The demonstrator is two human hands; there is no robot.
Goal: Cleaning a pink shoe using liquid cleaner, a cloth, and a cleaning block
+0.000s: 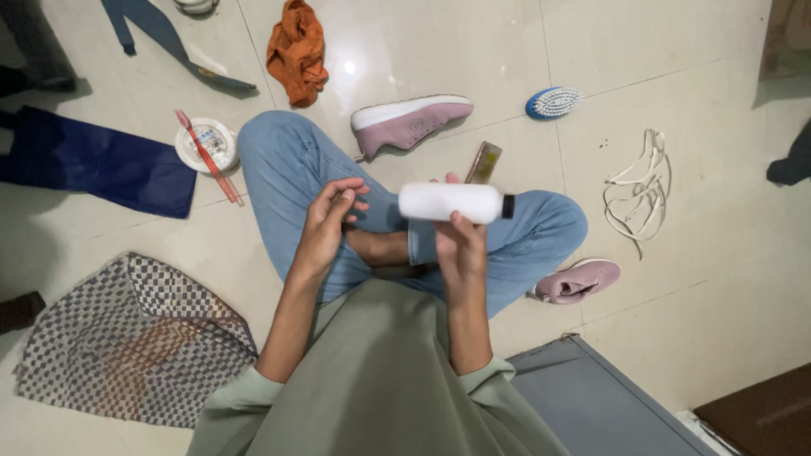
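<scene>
From my head camera, my right hand (pixel 460 245) grips a smooth white plastic bottle (pixel 450 203) with a black cap, held sideways above my crossed, denim-clad knees, while my left hand (pixel 325 228) hovers beside it, fingers loosely curled and empty. On the glossy tile floor (pixel 701 127) lie a pink suede-like shoe (pixel 411 121), tangled white laces (pixel 639 190), a blue bristle brush (pixel 553 102), a crumpled orange cloth (pixel 296 51) and a round white tub (pixel 205 143).

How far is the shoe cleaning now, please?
Looks done: laces lie pulled out on the floor. In hand: right hand holds a white bottle sideways; left hand is empty beside it. Seemingly left: the brush and both pink shoes lie untouched.
</scene>
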